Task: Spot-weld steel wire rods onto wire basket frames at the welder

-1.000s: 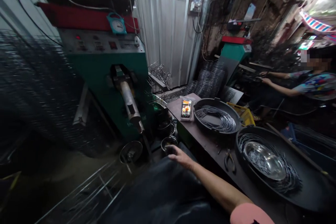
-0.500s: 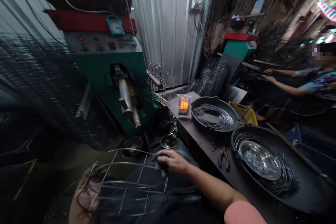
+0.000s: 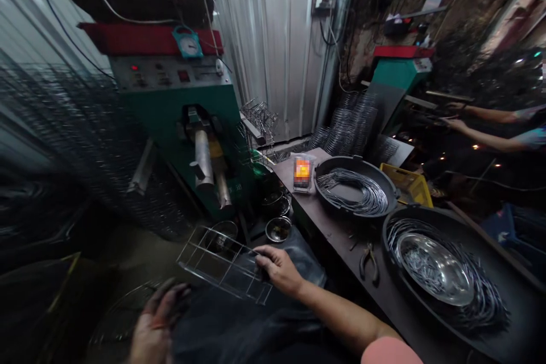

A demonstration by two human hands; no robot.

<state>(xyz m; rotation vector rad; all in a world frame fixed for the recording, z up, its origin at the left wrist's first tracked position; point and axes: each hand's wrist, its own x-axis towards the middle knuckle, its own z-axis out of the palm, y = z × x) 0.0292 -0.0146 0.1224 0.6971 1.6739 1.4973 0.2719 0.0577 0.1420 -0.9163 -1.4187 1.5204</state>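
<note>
Right hand (image 3: 278,268) grips the wire frame (image 3: 222,261) at its right end; frame stretches leftward; left hand (image 3: 156,324), fingers spread, sits just below.

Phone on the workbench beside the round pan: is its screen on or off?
On. The phone screen glows orange and red against the dark workbench; its content is blurred.

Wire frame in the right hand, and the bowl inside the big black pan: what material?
The wire frame, gripped by the right hand: thin bare metal rod, likely steel, dull grey with faint glints. The crossing rods form a grid, and the joints are too blurred to judge. The bowl: probably stainless steel with a polished finish, as its rim and inside reflect light brightly.
</note>
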